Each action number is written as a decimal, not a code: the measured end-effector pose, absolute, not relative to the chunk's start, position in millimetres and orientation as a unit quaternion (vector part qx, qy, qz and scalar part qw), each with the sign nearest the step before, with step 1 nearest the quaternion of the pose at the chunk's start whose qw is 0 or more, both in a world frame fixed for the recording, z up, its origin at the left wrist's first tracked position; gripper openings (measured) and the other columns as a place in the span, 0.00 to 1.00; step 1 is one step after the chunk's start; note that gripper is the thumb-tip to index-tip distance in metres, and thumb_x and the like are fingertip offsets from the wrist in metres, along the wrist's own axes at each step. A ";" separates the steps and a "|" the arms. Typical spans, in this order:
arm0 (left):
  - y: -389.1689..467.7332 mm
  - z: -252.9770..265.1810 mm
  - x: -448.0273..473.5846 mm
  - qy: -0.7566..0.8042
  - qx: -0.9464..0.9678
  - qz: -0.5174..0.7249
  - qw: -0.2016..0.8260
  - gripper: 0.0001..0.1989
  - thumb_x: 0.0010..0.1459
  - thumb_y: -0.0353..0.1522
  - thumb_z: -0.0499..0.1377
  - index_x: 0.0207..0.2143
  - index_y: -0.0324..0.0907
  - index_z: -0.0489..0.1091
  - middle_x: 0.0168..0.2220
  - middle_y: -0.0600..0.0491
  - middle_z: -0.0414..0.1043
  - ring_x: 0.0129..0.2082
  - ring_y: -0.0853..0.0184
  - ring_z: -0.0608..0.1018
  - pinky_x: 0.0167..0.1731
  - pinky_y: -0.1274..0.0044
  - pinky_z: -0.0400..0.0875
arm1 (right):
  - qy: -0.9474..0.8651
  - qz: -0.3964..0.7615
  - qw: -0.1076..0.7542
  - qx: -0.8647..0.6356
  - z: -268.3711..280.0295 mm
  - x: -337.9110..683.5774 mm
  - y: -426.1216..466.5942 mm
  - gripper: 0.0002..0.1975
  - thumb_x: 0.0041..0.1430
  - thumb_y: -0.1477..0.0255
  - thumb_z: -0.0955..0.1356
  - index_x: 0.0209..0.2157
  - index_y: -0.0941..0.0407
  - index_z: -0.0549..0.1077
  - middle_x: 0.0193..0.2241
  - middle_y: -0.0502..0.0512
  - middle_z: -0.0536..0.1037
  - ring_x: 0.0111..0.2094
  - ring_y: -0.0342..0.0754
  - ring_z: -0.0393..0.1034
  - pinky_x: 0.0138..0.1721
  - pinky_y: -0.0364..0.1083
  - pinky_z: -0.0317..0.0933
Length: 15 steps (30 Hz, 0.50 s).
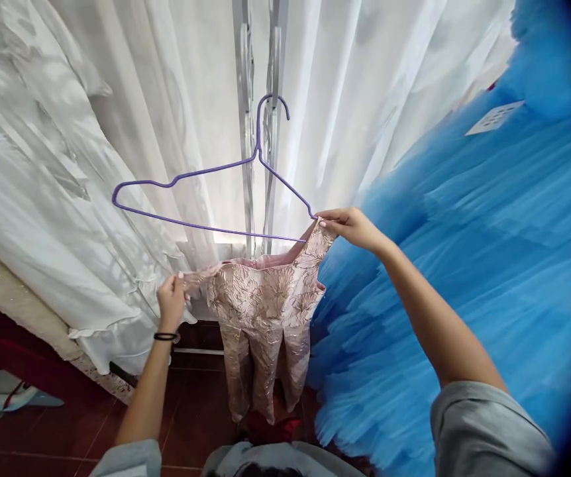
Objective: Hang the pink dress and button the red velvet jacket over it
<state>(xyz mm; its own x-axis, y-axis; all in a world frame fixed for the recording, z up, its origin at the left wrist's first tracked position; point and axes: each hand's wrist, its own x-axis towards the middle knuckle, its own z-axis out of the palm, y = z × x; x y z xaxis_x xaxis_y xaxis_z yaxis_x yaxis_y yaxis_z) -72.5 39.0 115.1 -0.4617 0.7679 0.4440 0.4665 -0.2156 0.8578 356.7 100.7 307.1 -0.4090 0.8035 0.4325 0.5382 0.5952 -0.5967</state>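
The left hand [171, 299] is pinched shut on the left shoulder strap of a small pink brocade dress [265, 311], holding it out low and to the left, a black hair tie [166, 336] round its wrist. Behind that hand hang white garments [67, 199], and below lie a strip of red tiled floor [196, 411] and some pale packaging [2, 397] at the far left.

The dress itself hangs in the middle of the view, its skirt dropping towards the floor and its top edge sagging between the two hands. Above it a purple wire hanger [206, 199] tilts, the left shoulder high and bare, the hook up against a white metal grille [258, 79] in front of white curtains [365, 99].

The right hand [350, 226] grips, fingers closed, the hanger's right corner together with the dress's right strap, so only that side looks seated on the wire. To the right billows a blue tulle dress [464, 265] with a white tag [494, 118].

The risk, as I judge it: the hanger is borne at one corner only, so it may swing or twist and shed the seated strap; the left strap is well apart from its end of the wire, and a slack pinch would let the dress fall to the floor. The hook could also snag in the grille or the tulle.
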 end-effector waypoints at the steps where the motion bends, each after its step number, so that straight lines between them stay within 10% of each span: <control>1: 32.1 94.4 -63.1 0.620 0.512 0.578 0.137 0.19 0.62 0.44 0.49 0.33 0.40 0.70 0.15 0.59 0.59 0.16 0.69 0.65 0.19 0.78 0.60 | -0.810 0.192 0.367 -0.415 301.9 357.0 100.5 0.27 0.55 0.54 0.67 0.47 0.61 0.78 0.30 0.55 0.79 0.28 0.44 0.70 0.28 0.43 0.64; 9: -19.2 -41.1 -8.4 0.639 0.574 0.459 0.226 0.17 0.58 0.45 0.52 0.29 0.42 0.70 0.30 0.48 0.73 0.30 0.62 0.76 0.34 0.71 0.71 | -0.720 0.242 0.404 -0.509 194.8 386.5 93.9 0.26 0.56 0.56 0.65 0.48 0.61 0.76 0.38 0.61 0.80 0.37 0.52 0.73 0.38 0.49 0.67; 15: -97.8 -103.8 10.1 0.662 0.591 0.331 0.322 0.16 0.61 0.44 0.55 0.30 0.42 0.72 0.31 0.49 0.74 0.32 0.63 0.77 0.35 0.70 0.74 | -0.665 0.381 0.153 -0.624 58.5 312.0 -8.2 0.10 0.65 0.68 0.63 0.42 0.56 0.74 0.41 0.58 0.77 0.45 0.52 0.72 0.44 0.51 0.69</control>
<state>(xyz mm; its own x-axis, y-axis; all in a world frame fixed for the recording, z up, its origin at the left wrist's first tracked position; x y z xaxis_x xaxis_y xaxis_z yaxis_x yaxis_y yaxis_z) 10.1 -97.8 -103.8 -0.0946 0.9949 -0.0347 0.5692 0.0826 0.8181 312.0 -8.2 58.5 -0.1738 0.9465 -0.2717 0.7137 -0.0690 -0.6971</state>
